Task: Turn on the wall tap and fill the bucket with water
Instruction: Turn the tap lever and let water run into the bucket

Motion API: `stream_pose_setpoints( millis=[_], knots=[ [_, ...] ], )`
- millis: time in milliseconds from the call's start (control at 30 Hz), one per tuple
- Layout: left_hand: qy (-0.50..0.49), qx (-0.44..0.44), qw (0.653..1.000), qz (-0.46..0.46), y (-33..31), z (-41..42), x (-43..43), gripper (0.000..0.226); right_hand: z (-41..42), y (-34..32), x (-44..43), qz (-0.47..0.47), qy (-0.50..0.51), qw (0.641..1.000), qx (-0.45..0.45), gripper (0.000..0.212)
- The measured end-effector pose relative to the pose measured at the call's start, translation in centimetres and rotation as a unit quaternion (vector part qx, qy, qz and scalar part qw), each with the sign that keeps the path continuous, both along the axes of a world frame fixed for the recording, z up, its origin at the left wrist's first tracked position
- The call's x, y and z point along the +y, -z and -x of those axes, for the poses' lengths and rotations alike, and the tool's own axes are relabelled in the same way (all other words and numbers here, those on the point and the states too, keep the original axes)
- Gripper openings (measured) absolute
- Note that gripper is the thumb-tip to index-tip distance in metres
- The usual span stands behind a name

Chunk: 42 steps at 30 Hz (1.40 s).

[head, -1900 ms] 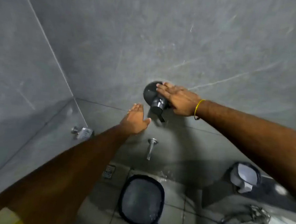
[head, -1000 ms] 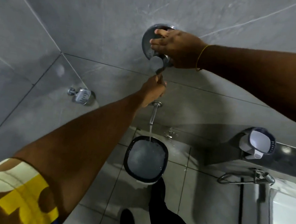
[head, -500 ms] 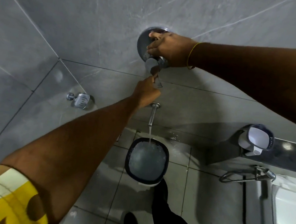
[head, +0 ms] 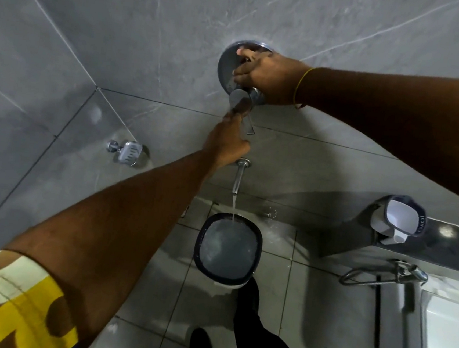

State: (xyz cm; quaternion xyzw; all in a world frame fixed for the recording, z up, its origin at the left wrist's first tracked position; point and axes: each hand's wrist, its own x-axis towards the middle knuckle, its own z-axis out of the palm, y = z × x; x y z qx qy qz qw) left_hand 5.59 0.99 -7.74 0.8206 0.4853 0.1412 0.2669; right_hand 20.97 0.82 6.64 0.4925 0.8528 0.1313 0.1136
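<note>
Our right hand (head: 268, 78) grips the tap (head: 242, 74) on the wall; our left hand (head: 225, 142) pinches its lever (head: 248, 125). The bucket (head: 228, 251) stands directly below the spout (head: 238, 177), catching the stream.

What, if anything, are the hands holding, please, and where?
The left hand pinches the mixer tap's lever; the right hand grips its upper knob, mostly hidden.

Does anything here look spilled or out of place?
Mostly fine: water from the spout lands inside the bucket. The one oddity is wet splash marks on the floor tiles just behind the bucket, near the wall.
</note>
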Motion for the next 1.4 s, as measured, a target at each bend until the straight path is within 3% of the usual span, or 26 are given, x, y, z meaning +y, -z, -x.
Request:
stream_pose_setpoints(
  millis=[1400],
  knots=[
    [0.007,0.04,0.998,-0.039,0.2,0.1,-0.7,0.077,0.4,-0.2,-1.1,-0.06,-0.026,0.997,-0.031,0.056]
  ],
)
